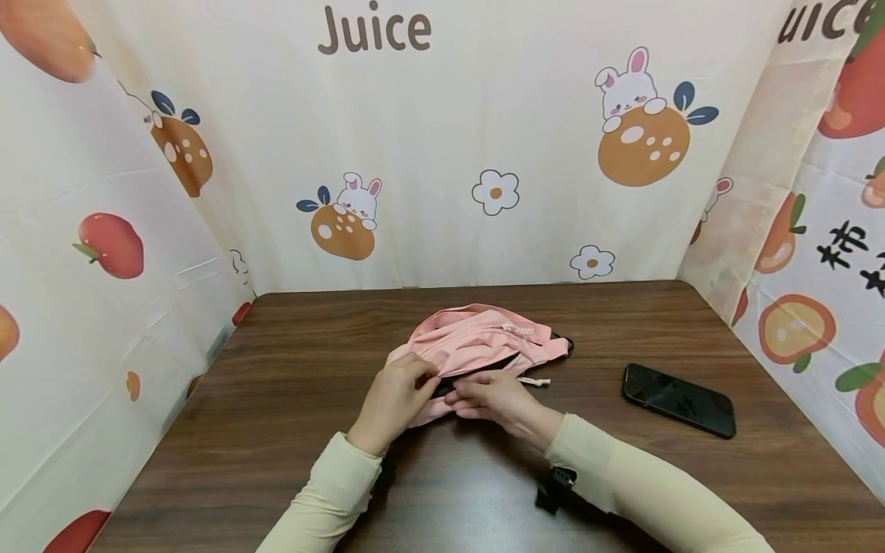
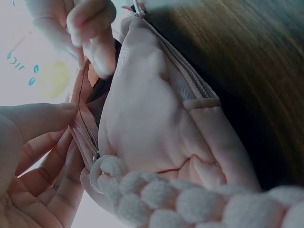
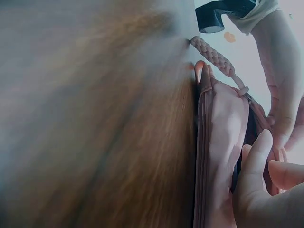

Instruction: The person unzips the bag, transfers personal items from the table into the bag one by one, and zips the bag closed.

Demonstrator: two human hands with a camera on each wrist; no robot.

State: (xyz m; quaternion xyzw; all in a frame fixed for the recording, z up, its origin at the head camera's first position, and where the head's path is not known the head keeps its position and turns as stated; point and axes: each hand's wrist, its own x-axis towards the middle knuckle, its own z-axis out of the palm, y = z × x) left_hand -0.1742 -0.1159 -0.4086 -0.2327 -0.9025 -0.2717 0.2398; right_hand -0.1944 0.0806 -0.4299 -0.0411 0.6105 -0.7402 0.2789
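A pink fabric bag point(image 1: 477, 338) lies on the table with a dark opening along its near side. My left hand point(image 1: 396, 395) pinches the zippered edge of the opening point(image 2: 85, 116) between thumb and fingers. My right hand point(image 1: 503, 401) is at the same opening, its fingertips point(image 3: 261, 142) reaching into the gap with thumb and index finger apart. What lies inside the bag is hidden. A thick braided pull cord point(image 2: 156, 199) hangs from the zip near my left hand. A second zipper point(image 2: 185, 73) runs along the bag's side.
To the right of the bag, a black smartphone point(image 1: 679, 399) lies on the dark wooden table point(image 1: 290, 369). Behind and at both sides hang printed curtains point(image 1: 442, 123). Black wrist gear point(image 1: 555, 488) sits under the right sleeve.
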